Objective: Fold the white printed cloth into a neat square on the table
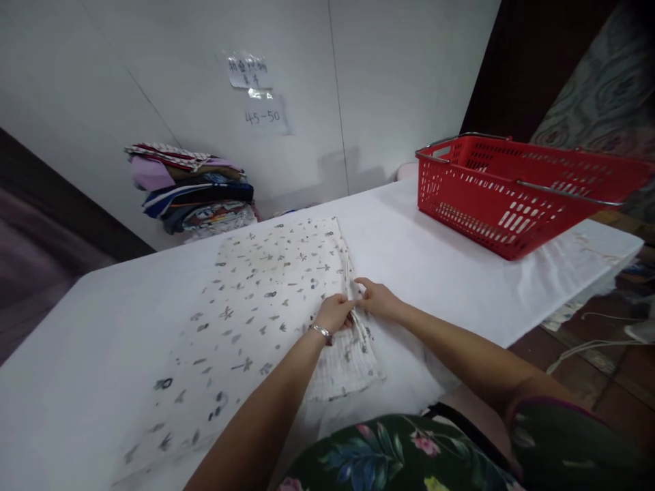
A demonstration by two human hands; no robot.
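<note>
A white cloth (250, 300) printed with small grey and dark motifs lies spread on the table. Its right side is gathered and partly folded over. My left hand (335, 315), with a silver bracelet at the wrist, pinches the cloth's gathered edge. Close beside it, my right hand (377, 299) has its thumb and fingers closed around the same edge, palm turned inward. The two hands nearly touch, and part of the left fingers is hidden by the cloth.
A white-covered table (434, 252) carries the cloth. On its right stands a red plastic basket (471, 198) with metal handles. Behind the far edge rises a stack of folded clothes (197, 187). Paper signs (263, 116) are taped to the wall. Cords (588, 348) lie on the right-hand floor.
</note>
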